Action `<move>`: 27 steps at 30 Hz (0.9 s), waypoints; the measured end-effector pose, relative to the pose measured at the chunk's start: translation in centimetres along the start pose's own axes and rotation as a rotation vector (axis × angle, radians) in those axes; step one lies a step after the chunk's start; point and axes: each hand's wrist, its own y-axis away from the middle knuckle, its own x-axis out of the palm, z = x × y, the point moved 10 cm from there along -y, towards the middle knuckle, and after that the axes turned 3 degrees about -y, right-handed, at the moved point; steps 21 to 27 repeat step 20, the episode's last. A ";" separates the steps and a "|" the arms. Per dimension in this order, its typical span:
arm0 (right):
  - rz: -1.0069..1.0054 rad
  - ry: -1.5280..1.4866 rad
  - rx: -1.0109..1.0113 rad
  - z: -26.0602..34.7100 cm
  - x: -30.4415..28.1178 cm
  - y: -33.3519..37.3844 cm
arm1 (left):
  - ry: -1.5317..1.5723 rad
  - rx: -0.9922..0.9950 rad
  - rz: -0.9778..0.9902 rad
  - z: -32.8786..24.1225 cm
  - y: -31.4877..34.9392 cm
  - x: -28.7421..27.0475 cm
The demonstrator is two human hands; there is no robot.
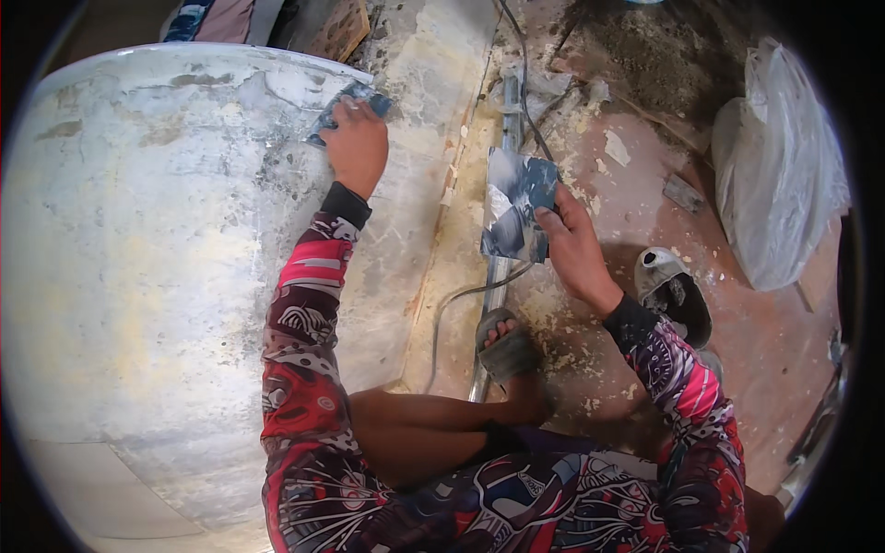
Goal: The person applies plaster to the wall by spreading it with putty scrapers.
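Note:
A flat, dark blue putty spreader [323,123] lies against the far edge of a large whitish surface [138,267] that is smeared and patchy. My left hand [358,152] is closed on the spreader, its fingers pressing on the blade. Out to the right, my right hand [583,247] grips the side of a second, squarish blue putty spreader [533,189], thumb on top. White putty-like smears cover part of that blade. It is held up over the stained floor, apart from the whitish surface.
A metal rail [499,276] and a dark cable [454,299] run along the floor beside my sandalled foot [509,348]. At right are a cut-open white container [659,261], a small grey block [683,194] and a clear plastic bag [779,184]. Dirt [645,55] lies at the back.

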 end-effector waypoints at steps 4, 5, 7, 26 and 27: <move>-0.035 0.018 -0.021 -0.1 -0.2 0.2 | 0.041 0.032 0.027 -2.1 1.9 0.6; -0.045 0.041 -0.018 -0.1 -0.2 0.3 | 0.053 0.051 0.030 -2.4 2.5 0.8; -0.053 0.065 -0.015 0.2 -0.2 0.3 | 0.047 0.071 0.024 -2.7 3.6 0.6; 0.130 -0.110 0.075 -0.4 0.9 -0.7 | 0.338 0.302 0.229 1.8 8.5 -1.7; 0.130 -0.110 0.075 -0.4 0.9 -0.7 | 0.338 0.302 0.229 1.8 8.5 -1.7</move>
